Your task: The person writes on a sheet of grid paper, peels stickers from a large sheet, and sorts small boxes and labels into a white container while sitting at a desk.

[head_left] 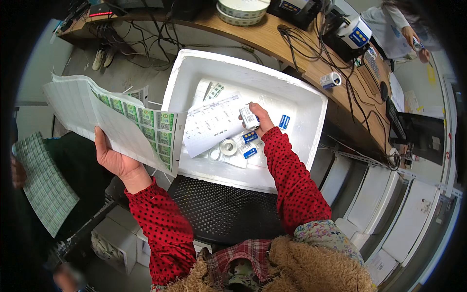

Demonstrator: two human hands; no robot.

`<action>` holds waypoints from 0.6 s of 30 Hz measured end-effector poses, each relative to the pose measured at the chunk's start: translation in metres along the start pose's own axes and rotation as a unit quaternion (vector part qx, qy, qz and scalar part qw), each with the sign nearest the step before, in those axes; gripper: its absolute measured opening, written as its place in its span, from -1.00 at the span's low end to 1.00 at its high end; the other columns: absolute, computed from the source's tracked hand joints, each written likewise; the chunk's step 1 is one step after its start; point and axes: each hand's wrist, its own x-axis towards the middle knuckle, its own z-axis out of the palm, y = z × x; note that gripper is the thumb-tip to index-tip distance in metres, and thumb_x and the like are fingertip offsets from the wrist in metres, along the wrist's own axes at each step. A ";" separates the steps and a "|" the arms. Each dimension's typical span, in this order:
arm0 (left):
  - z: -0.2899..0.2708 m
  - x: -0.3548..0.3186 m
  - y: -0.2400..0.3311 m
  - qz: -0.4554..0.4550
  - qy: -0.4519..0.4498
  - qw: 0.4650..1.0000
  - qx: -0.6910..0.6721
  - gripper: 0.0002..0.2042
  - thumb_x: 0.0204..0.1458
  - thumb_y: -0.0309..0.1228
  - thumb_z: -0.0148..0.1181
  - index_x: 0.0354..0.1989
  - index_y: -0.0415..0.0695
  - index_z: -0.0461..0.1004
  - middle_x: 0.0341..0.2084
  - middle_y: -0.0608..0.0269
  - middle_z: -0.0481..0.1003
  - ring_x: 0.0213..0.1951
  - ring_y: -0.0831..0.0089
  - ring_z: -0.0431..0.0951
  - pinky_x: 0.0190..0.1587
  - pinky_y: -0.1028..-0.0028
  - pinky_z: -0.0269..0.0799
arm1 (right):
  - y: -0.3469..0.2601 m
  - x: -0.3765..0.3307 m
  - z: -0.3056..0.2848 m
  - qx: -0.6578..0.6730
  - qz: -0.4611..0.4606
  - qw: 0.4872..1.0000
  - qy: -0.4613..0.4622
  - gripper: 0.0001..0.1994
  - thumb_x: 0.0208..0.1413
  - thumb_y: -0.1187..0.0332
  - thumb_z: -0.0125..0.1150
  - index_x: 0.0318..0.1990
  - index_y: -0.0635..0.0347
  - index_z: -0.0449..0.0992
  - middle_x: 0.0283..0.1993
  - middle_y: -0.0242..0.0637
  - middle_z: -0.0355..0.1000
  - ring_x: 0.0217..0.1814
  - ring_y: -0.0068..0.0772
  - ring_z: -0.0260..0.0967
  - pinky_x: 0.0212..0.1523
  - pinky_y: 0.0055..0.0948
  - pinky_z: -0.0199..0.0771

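A stack of label sheets with green and white stickers is gripped in my left hand, thumb on the front. It hangs over the left wall of a white foam box. Inside that box my right hand pinches a small white container bearing a printed code label. Beside it lies a printed paper, partly over other things. Lower in the box are a white ring-shaped roll and several small blue-and-white containers in clear bags. Another blue-and-white container lies to the right.
The box stands over a black perforated seat. Behind runs a wooden desk with label rolls, tangled cables, a device and a small white canister. Another person's hand holds a label sheet at left; someone else stands far right.
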 end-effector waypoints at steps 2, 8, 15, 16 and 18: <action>-0.002 0.001 -0.001 -0.006 -0.004 1.000 0.004 -0.65 0.14 -0.42 0.06 0.08 -0.30 0.39 0.04 0.06 0.45 0.09 0.16 0.43 0.18 0.15 0.29 | -0.012 -0.012 0.007 -0.055 0.003 0.998 -0.028 -0.54 0.27 0.00 -0.10 0.07 0.21 0.32 -0.20 -0.15 0.49 -0.30 -0.45 0.46 -0.36 -0.44 0.52; -0.007 0.003 0.001 -0.017 0.002 1.000 0.016 -0.65 0.14 -0.41 0.07 0.07 -0.31 0.39 0.04 0.04 0.44 0.09 0.15 0.43 0.19 0.12 0.28 | -0.049 -0.050 0.022 -0.192 0.051 0.980 -0.025 -0.42 0.34 -0.07 -0.40 0.14 0.13 0.44 -0.11 -0.16 0.51 -0.19 -0.46 0.43 0.01 -0.54 0.32; -0.003 0.003 -0.002 -0.030 -0.011 0.999 0.016 -0.62 0.13 -0.42 0.09 0.10 -0.32 0.35 0.06 0.01 0.42 0.11 0.13 0.41 0.22 0.11 0.24 | -0.061 -0.056 0.009 -0.370 0.001 0.929 -0.028 -0.33 0.33 -0.12 -0.56 0.08 0.07 0.51 -0.07 -0.18 0.49 -0.05 -0.36 0.34 0.15 -0.48 0.20; -0.004 0.003 -0.001 -0.032 -0.016 0.999 0.012 -0.61 0.12 -0.43 0.10 0.11 -0.33 0.34 0.08 -0.01 0.41 0.12 0.12 0.40 0.23 0.10 0.22 | -0.061 -0.057 0.009 -0.370 0.003 0.929 -0.026 -0.33 0.33 -0.11 -0.56 0.08 0.07 0.52 -0.06 -0.18 0.48 -0.04 -0.35 0.34 0.16 -0.48 0.19; -0.006 0.004 0.001 -0.035 -0.018 0.999 0.012 -0.61 0.12 -0.43 0.10 0.12 -0.33 0.34 0.09 -0.02 0.40 0.12 0.12 0.39 0.24 0.10 0.21 | -0.062 -0.058 0.010 -0.371 0.007 0.928 -0.022 -0.33 0.33 -0.11 -0.57 0.08 0.07 0.52 -0.03 -0.17 0.48 -0.02 -0.34 0.34 0.17 -0.48 0.18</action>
